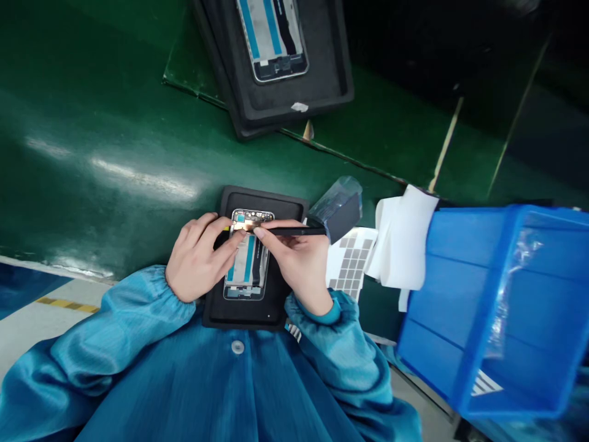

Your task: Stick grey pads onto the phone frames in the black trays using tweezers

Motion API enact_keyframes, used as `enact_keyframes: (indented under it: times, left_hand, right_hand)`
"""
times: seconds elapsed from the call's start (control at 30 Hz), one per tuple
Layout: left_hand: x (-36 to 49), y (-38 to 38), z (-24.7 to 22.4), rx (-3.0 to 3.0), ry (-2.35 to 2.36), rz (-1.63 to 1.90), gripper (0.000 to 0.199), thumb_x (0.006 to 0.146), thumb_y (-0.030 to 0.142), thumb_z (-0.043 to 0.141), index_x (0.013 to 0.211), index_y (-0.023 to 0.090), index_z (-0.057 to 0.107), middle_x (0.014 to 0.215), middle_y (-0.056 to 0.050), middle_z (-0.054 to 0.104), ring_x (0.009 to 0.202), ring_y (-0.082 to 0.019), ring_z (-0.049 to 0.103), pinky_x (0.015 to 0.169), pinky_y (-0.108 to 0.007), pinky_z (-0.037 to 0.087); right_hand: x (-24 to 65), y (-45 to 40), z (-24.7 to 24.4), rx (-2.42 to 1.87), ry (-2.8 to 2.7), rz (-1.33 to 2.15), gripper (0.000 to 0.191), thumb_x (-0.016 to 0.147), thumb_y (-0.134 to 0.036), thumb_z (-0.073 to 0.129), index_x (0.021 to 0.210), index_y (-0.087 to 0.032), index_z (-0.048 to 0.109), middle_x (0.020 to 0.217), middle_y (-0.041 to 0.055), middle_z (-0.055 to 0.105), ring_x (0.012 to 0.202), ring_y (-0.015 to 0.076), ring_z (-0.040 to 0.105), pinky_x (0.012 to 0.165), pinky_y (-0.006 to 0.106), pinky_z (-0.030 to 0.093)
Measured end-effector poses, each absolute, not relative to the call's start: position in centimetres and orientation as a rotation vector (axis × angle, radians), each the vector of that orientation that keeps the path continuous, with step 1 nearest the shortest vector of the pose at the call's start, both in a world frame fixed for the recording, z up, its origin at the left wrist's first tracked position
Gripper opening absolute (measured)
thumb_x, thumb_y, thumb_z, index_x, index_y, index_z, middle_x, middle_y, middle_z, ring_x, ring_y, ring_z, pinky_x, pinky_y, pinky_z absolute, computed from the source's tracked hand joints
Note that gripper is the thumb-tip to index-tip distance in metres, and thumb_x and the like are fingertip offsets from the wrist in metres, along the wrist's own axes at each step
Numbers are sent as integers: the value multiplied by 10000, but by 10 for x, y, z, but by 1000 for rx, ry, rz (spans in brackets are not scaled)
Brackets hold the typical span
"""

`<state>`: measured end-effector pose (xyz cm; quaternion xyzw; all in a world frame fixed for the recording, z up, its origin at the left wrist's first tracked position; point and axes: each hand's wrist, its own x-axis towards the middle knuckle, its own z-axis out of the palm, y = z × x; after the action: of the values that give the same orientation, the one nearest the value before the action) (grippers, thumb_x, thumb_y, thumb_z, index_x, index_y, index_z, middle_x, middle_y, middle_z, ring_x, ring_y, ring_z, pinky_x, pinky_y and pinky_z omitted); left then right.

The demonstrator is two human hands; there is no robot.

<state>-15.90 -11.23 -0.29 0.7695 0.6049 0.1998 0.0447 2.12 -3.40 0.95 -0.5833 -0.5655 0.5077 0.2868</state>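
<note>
A smartphone frame [243, 270] with blue strips and a gold-coloured part at its top end lies on a black rubber tray [248, 316]. My left hand [197, 258] rests on the frame, its fingertips at the upper end. In my right hand [294, 264] is a pair of slim black tweezers [294, 231], its tip reaching the gold-coloured part. My fingers hide part of the frame's top end, so the tip's exact contact cannot be made out.
A second black tray [322, 80] holding another phone frame [273, 40] sits at the far side of the green bench [115, 153]. To the right are a sheet of grey pads [350, 264], white cloth [402, 239], a black box [335, 212], and a blue plastic bin [488, 307].
</note>
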Motion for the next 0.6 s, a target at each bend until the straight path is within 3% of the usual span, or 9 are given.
enact_keyframes:
  times: [0.3,0.37,0.47,0.53,0.6]
  left_hand:
    - [-149,-113,18,2583,1822,264,363,949,198,511,1285,184,648,1312,-116,657,1175,-319,579,920,-458,444]
    - [-152,-112,17,2394,1973,270,374,962,271,514,1305,171,623,1287,-141,654,1091,-314,603,861,-444,466]
    - [-156,-115,13,2006,2213,290,447,968,394,496,1274,93,618,1099,-172,683,940,-314,620,805,-440,494]
    - [-155,-119,10,1884,2215,293,434,981,383,448,1230,87,644,1025,-154,693,918,-310,629,841,-443,509]
    - [-151,-122,8,1810,2179,354,430,992,363,406,1232,106,654,1084,-147,701,980,-308,648,899,-438,519]
  right_hand:
    - [39,-48,19,-1584,-1291,1117,146,765,-300,833,873,-220,776,868,28,800,797,196,759,775,342,625]
    - [52,-59,18,-1622,-1257,1043,169,767,-328,833,885,-220,778,877,38,800,831,213,759,821,382,622]
    - [70,-80,18,-1703,-1206,1017,191,760,-346,834,884,-211,779,888,56,801,836,226,758,824,402,621]
    - [78,-92,20,-1744,-1168,1135,208,746,-358,840,872,-204,781,873,69,802,799,231,760,764,389,631]
    - [80,-101,21,-1731,-1135,1247,208,736,-359,841,865,-207,783,869,76,804,806,239,763,776,396,635]
